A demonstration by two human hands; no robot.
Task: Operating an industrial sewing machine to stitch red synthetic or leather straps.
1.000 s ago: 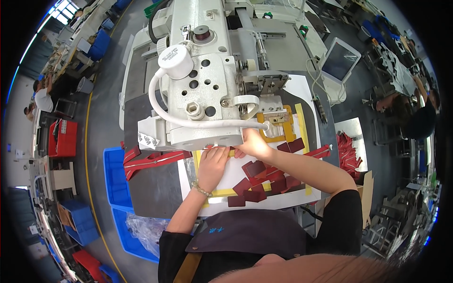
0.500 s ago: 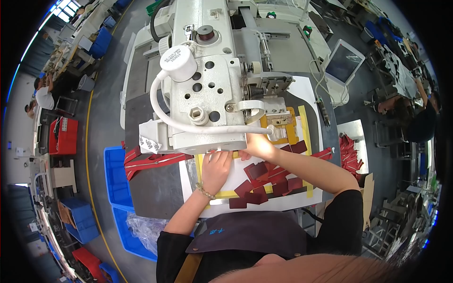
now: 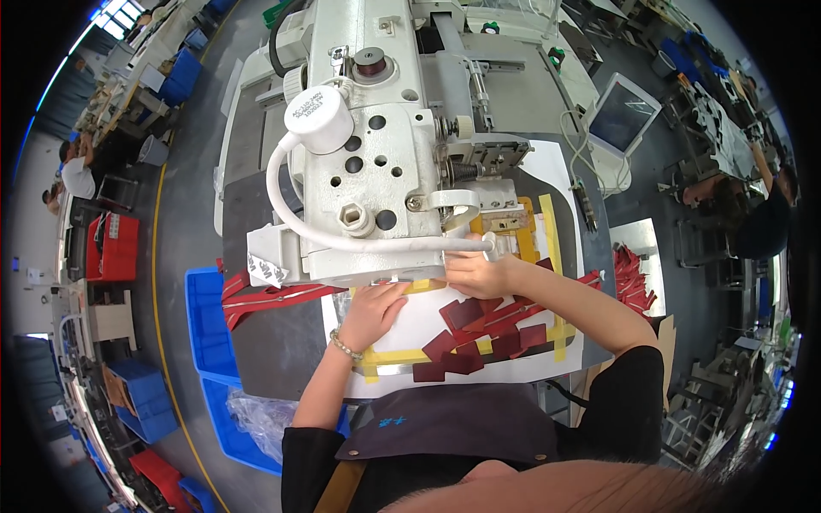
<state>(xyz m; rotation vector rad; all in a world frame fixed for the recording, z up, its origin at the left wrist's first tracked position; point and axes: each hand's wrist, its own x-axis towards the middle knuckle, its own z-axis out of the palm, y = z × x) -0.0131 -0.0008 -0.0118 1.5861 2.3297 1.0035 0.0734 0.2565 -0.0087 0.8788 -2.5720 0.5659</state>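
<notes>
My left hand (image 3: 376, 308) lies with its fingers stretched out at the front edge of the white sewing machine (image 3: 363, 197), the tips partly hidden beneath the machine head. My right hand (image 3: 481, 274) is closed beside the needle area, its fingers curled under the white hose; what they pinch is hidden. A yellow clamp frame (image 3: 528, 235) is just beyond it. Several dark red fabric pieces (image 3: 464, 357) lie scattered nearer me, over red zipper strips (image 3: 513, 312). More red zippers (image 3: 282, 297) run out to the left from under the machine.
Blue bins (image 3: 209, 329) stand left of the table, one with clear plastic wrap (image 3: 261, 419). At the right, a pile of red zippers (image 3: 631, 278) rests on a side surface, below a screen (image 3: 624, 115). Yellow tape (image 3: 554, 239) borders the white work sheet. Other people work farther off.
My left hand has shifted left, its thumb now showing. My right hand has turned, and its curled fingers have come into sight below the hose.
</notes>
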